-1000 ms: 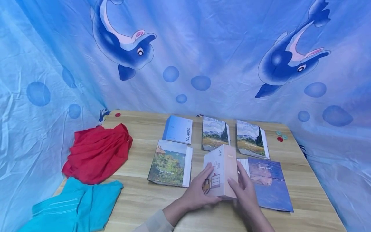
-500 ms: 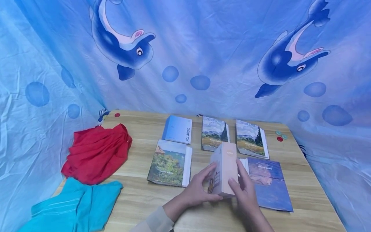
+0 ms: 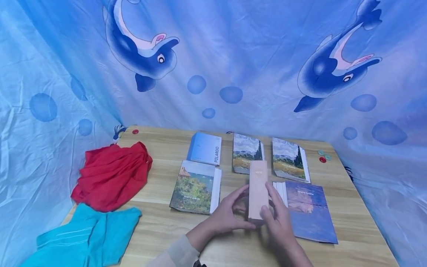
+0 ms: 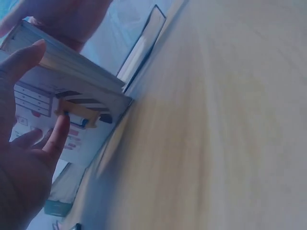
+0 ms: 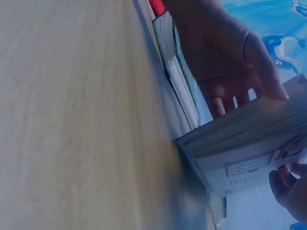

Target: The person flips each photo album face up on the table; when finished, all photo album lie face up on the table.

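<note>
A thick photo album (image 3: pixel 257 193) with a pale pink spine stands upright between both hands, its spine facing the head camera. My left hand (image 3: pixel 228 215) holds its left side, thumb at the bottom edge. In the left wrist view, a finger (image 4: pixel 58 136) of that hand touches a white cover drawn with drawers and a striped rug. My right hand (image 3: pixel 278 222) grips the other side, thumb against the spine edge. In the right wrist view, the right fingers (image 5: pixel 283 182) meet a cover with line drawings. Page edges show along the album's end in both wrist views.
Around it lie a garden-picture album (image 3: pixel 193 187), a blue Polaroid album (image 3: pixel 205 148), two landscape albums (image 3: pixel 247 150) and a purple-blue album (image 3: pixel 310 211). Red cloth (image 3: pixel 113 176) and teal cloth (image 3: pixel 90 233) lie at left. Several small discs (image 3: pixel 322 160) sit at the back right.
The held album has turned, so its illustrated left cover no longer shows in the head view and its spine faces forward. Both hands have shifted slightly with it.
</note>
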A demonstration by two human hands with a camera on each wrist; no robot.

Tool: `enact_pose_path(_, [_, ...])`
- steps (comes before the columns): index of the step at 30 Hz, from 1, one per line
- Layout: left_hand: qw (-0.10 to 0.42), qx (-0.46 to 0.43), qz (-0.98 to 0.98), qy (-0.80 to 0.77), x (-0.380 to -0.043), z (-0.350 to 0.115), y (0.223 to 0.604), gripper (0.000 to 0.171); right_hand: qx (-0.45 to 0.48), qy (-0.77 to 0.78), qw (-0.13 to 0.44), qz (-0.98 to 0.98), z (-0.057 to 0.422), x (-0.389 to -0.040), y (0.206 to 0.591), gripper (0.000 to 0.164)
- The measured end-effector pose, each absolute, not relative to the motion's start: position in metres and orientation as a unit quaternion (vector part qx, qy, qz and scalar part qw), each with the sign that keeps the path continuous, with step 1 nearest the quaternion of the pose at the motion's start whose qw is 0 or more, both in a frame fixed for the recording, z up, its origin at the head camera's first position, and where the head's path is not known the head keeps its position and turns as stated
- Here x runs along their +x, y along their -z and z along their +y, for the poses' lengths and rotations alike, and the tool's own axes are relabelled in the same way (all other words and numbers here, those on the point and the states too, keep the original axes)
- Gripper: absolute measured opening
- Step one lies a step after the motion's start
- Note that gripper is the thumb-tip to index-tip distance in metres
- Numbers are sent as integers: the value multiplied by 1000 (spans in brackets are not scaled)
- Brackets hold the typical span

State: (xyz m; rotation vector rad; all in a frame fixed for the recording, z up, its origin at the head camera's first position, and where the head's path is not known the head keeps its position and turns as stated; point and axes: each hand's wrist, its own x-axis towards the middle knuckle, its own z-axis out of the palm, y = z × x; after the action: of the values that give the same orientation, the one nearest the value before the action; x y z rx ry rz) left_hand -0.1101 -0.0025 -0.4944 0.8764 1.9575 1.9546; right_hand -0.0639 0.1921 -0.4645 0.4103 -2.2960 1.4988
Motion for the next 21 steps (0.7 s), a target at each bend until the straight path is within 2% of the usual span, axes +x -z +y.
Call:
enact_pose_path(7, [78,312,715,-621,-114,-13,486,119,183,-540,115,-813,196,-66,474,70])
enact_pose_path(14, [21,313,777,-546,-113,-27,481,119,165,-494,47,-853,196,-69,483,102])
enact_pose_path(17, [4,308,791,-528,-112,-33,480,117,141,-459,7,-877,194,-70,486,105])
enact_pose_path(21, [6,301,802,-516,-112,-39,478,117,112,-422,-36,-899,192,-71,488,111])
